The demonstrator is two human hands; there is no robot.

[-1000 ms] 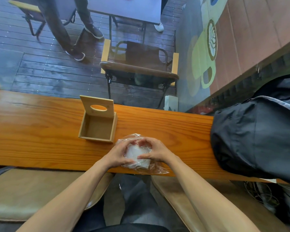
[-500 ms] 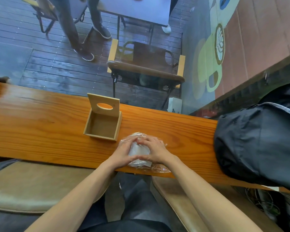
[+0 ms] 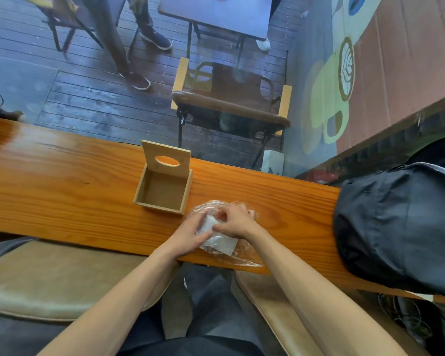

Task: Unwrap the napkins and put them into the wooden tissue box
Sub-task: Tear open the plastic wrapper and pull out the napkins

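The napkins (image 3: 217, 238) lie near the desk (image 3: 62, 201) front edge, partly hidden under clear wrap (image 3: 244, 253) and both hands. Left hand (image 3: 188, 235) and right hand (image 3: 235, 222) curl in a pinching grip on the wrap. The wooden tissue box (image 3: 162, 188) stands open just beside them, toward the rear edge.

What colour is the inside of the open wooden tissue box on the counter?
Light tan, plain wood, in the head view: the open wooden tissue box.
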